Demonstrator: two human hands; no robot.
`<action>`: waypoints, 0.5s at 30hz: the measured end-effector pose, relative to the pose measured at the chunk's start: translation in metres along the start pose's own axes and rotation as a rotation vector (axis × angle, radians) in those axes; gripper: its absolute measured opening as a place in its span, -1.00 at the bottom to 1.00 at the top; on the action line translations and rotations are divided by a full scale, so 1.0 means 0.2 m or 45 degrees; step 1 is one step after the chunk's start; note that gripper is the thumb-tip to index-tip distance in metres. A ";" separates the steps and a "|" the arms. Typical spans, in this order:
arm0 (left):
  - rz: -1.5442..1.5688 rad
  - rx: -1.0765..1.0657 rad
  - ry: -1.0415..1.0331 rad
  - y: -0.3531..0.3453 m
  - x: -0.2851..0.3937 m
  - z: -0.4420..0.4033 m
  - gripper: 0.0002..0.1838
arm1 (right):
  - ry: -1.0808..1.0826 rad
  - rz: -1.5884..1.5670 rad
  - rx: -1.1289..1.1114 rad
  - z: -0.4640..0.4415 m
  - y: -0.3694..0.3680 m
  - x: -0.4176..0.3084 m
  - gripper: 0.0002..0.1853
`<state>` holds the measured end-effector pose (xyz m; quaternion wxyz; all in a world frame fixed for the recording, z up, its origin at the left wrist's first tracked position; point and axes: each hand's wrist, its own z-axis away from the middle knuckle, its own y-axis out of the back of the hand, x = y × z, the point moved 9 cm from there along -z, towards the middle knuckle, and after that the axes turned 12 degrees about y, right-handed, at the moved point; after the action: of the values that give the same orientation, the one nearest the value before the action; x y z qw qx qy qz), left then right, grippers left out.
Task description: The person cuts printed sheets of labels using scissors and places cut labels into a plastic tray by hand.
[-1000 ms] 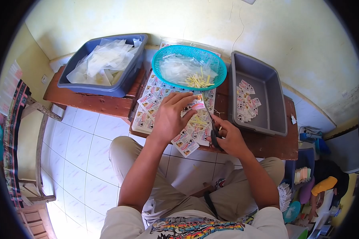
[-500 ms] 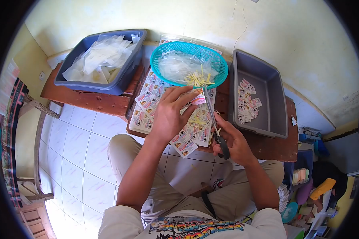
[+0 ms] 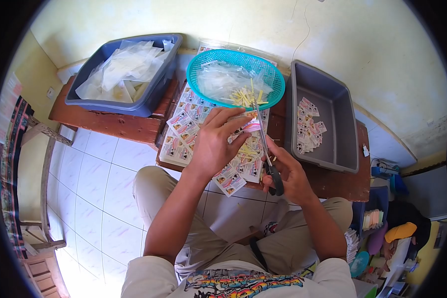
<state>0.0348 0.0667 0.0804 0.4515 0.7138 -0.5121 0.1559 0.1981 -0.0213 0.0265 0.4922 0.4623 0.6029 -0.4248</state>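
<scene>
My left hand [image 3: 214,141] pinches a small printed label [image 3: 252,123] between thumb and fingers. My right hand [image 3: 288,174] grips black-handled scissors [image 3: 274,180], whose blades point up and lie along the label's right edge. Below the hands, printed label sheets [image 3: 229,180] cover part of the wooden bench, with thin yellowish paper strips on them. Just beyond the label is a turquoise basket [image 3: 192,83] holding clear plastic pieces and more yellow strips. Cut labels [image 3: 309,131] lie inside a grey tray [image 3: 335,144] to the right.
A blue-grey bin [image 3: 143,106] of translucent bags stands on the red-brown bench [image 3: 107,118] at the left. A wall rises behind. At the lower right, a person in dark clothing with a yellow sleeve [image 3: 401,231] bends near a blue crate [image 3: 377,201] and a turquoise bowl.
The scissors, low and right of the label a second ago, now have their blades raised along its edge. The view has shifted slightly, and the other person's arm has moved.
</scene>
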 end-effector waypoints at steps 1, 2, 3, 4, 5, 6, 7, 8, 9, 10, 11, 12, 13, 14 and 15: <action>0.002 -0.001 -0.004 0.00 0.00 0.00 -0.49 | 0.012 -0.010 0.013 0.00 0.00 0.00 -0.05; 0.004 -0.002 -0.002 0.00 0.00 0.00 -0.49 | 0.009 -0.010 0.014 0.00 0.00 0.00 -0.05; 0.005 -0.003 -0.001 0.00 0.00 0.00 -0.49 | 0.019 0.001 0.018 0.00 0.00 0.00 -0.06; 0.007 -0.004 -0.001 0.00 0.00 0.00 -0.50 | 0.030 0.011 0.021 -0.01 0.00 0.00 -0.07; 0.007 -0.004 0.000 0.00 0.00 0.00 -0.50 | 0.029 0.012 0.021 -0.01 0.00 0.00 -0.07; -0.001 -0.007 0.000 -0.01 -0.01 0.00 -0.50 | 0.030 0.021 0.020 0.00 0.00 0.00 -0.07; -0.009 -0.011 0.001 -0.01 -0.01 0.00 -0.50 | 0.031 0.031 0.019 0.00 0.00 0.00 -0.07; -0.009 -0.012 0.002 -0.01 -0.01 0.00 -0.50 | 0.030 0.030 0.020 0.00 0.00 0.00 -0.07; -0.003 -0.011 0.002 -0.01 0.00 0.00 -0.50 | 0.022 0.012 0.025 0.00 0.00 0.00 -0.07; 0.004 -0.010 0.002 -0.01 0.00 0.00 -0.51 | 0.014 -0.005 0.030 0.00 0.00 0.00 -0.07; 0.004 -0.011 0.002 -0.01 0.00 0.00 -0.51 | 0.014 -0.005 0.031 0.00 0.00 0.00 -0.07; 0.000 -0.012 0.001 -0.01 -0.01 0.00 -0.51 | 0.023 0.014 0.023 -0.01 0.00 -0.01 -0.07; -0.005 -0.014 0.000 -0.01 -0.01 0.00 -0.52 | 0.032 0.034 0.015 -0.01 0.00 -0.01 -0.07; -0.004 -0.015 0.000 -0.01 -0.01 0.00 -0.52 | 0.031 0.033 0.016 0.00 0.00 -0.01 -0.07; -0.009 -0.016 -0.004 -0.02 -0.01 0.00 -0.52 | 0.023 0.036 0.021 0.00 0.01 0.00 -0.07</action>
<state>0.0372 0.0680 0.0779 0.4557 0.7129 -0.5115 0.1499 0.1993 -0.0206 0.0274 0.4891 0.4786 0.5972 -0.4185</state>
